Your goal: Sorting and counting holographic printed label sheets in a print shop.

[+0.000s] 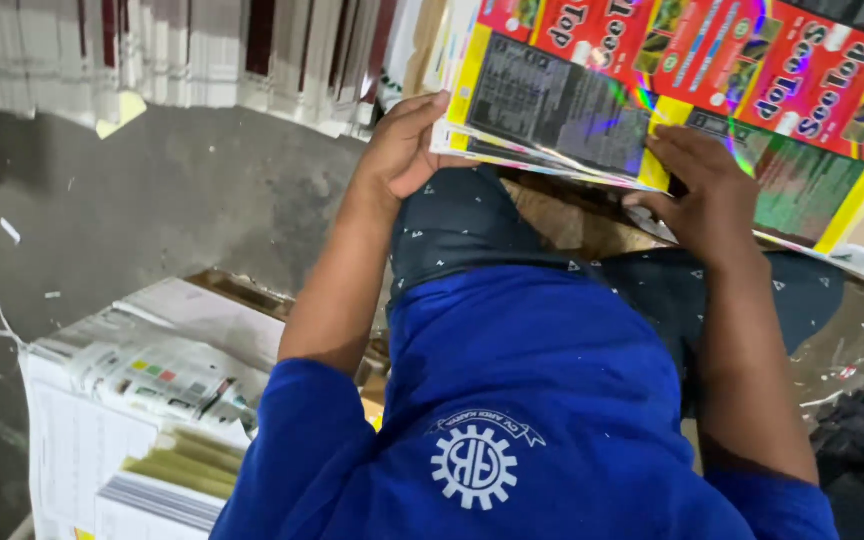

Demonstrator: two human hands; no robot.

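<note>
Glossy red-yellow printed sheets (652,90), top right

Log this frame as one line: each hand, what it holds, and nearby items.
left hand: grips glossy printed sheet stack edge | right hand: flat on stack | nearby: white paper bundles, grey floor

Dim, soft light; rainbow glare on glossy sheets (592,120); slight blur
</note>
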